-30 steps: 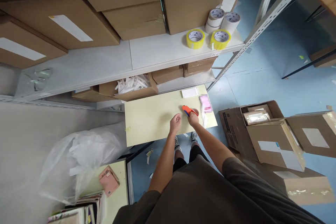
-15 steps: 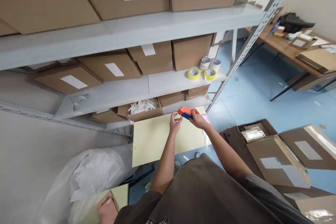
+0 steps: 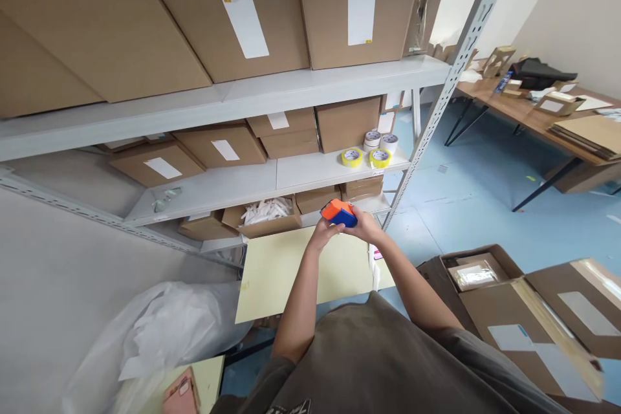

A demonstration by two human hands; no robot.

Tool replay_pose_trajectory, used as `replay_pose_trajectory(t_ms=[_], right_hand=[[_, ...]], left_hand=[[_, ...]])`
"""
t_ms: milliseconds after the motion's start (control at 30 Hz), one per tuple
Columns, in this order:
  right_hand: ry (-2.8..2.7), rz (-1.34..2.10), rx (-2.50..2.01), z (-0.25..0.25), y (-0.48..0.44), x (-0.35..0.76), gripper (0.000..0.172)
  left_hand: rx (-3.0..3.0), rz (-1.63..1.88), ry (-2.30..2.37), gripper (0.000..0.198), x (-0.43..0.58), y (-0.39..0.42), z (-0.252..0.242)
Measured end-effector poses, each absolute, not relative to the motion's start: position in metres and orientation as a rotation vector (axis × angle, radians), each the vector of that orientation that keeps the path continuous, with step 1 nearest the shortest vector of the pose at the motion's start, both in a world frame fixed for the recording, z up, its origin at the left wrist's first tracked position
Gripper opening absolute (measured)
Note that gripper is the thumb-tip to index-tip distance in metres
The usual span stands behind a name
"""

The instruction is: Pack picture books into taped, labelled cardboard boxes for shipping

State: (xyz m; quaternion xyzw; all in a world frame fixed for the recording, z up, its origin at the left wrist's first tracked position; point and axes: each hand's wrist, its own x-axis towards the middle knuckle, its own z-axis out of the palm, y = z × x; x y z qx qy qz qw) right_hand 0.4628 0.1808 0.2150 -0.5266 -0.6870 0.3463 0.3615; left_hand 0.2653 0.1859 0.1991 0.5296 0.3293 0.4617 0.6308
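Note:
I hold an orange-and-blue object, small and block-shaped, in front of me above a pale yellow tabletop. Its exact kind does not show. My right hand wraps round its right end. At the lower left side, my left hand is closed on it too, thumb along the near edge. Beyond the hands, a carton of white pieces sits on the lowest shelf. Yellow tape rolls and white tape rolls stand on the shelf above.
A grey metal rack with labelled cartons spans the front. Open cartons stand at my right. White plastic sheeting and a pink phone are at lower left. A wooden table stands at far right.
My left hand has come from just beside the orange-and-blue object to grip it. The object has turned, showing more of its blue side. My view has tilted up.

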Motion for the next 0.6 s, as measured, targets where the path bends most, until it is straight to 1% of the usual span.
replay_pose_trajectory(t_ms=[100,233,300,433,600], right_hand=[[-1.704,1.053,-1.216,0.22,0.183,0.467,0.054],[-1.628,1.181,-1.093,0.22,0.187,0.465,0.054],[-1.62,1.176,-1.123,0.218,0.19,0.46,0.053],[-1.623,1.057,-1.252,0.22,0.196,0.448,0.05],[-1.796,1.05,-1.185,0.236,0.208,0.44,0.046]], left_hand=[[1.137,1.13,0.744,0.085,0.271,0.179,0.192],[1.107,1.163,0.728,0.084,0.269,0.179,0.189],[1.116,1.142,0.733,0.08,0.264,0.183,0.192],[1.096,1.102,0.742,0.073,0.248,0.197,0.195],[1.027,1.131,0.845,0.061,0.23,0.216,0.189]])
